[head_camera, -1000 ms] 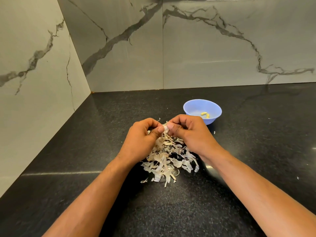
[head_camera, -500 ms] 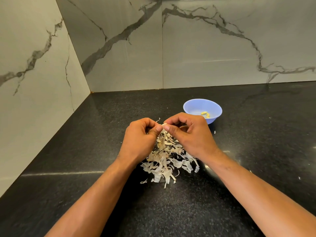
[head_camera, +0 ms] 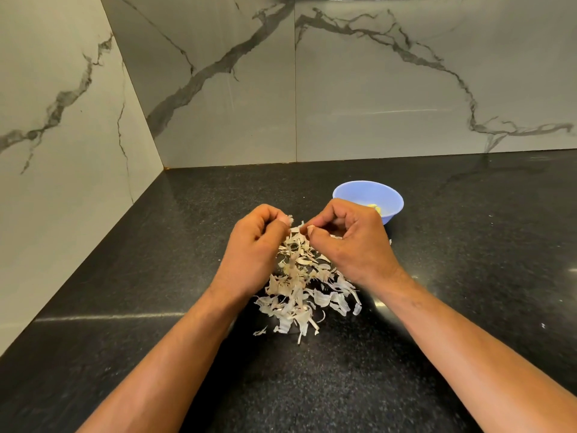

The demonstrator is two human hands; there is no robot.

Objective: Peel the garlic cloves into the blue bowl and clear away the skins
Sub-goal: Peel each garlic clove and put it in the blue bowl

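We pinch a garlic clove [head_camera: 288,219] in the left hand [head_camera: 254,254], a skin scrap [head_camera: 309,229] in the right hand [head_camera: 352,245], nearer the blue bowl [head_camera: 368,200] just behind it.

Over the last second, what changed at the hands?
The left hand and right hand pulled apart: their thumb tips met over the garlic clove before, now a gap shows. The left pinches a pale garlic piece; the right pinches another bit. Papery garlic skin pile and round blue plastic bowl stayed put.
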